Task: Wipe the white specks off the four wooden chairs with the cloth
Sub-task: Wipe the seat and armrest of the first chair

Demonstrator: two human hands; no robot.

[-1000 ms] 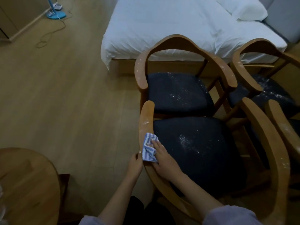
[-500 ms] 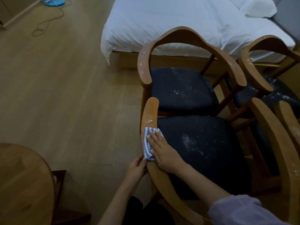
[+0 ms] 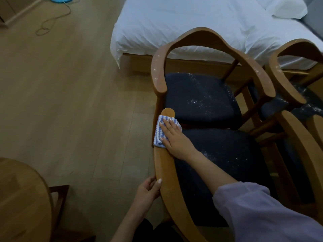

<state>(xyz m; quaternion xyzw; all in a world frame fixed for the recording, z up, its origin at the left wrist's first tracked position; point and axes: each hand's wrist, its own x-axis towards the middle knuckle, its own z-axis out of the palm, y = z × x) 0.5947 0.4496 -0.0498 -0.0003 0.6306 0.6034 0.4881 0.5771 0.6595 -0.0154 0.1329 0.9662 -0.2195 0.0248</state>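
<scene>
The blue and white cloth (image 3: pixel 166 127) is pressed flat on the left arm rail of the near chair (image 3: pixel 165 172), close to the rail's round front end. It is held down by the right hand (image 3: pixel 174 137), with straight fingers laid on top of it and nothing gripped. A pale purple sleeve (image 3: pixel 262 213) is worn on that arm.

The same rail is gripped lower down by the left hand (image 3: pixel 148 192). The thumb is laid on the top of the wood and the fingers are curled round the outer side.

White specks (image 3: pixel 197 100) are spread over the dark seat of the second chair (image 3: pixel 158 72), which is placed just behind the near chair. More specks are seen on its wooden arms. Some are also scattered on the dark seat of the near chair, just beside the right arm.

A third chair (image 3: pixel 286 84) is set to the right of the second one, with specks on its wood and its seat. Only a small bit of a fourth chair (image 3: pixel 318 127) is seen at the right edge.

A bed (image 3: pixel 192 20) with a white sheet is found behind the chairs, and a white pillow (image 3: pixel 288 7) is laid on it. The wooden floor (image 3: pixel 78 102) is seen on the left, and a thin cord (image 3: pixel 52 21) is curled on it far away. Part of a round wooden worktop (image 3: pixel 21 198) is seen at the bottom left corner.
</scene>
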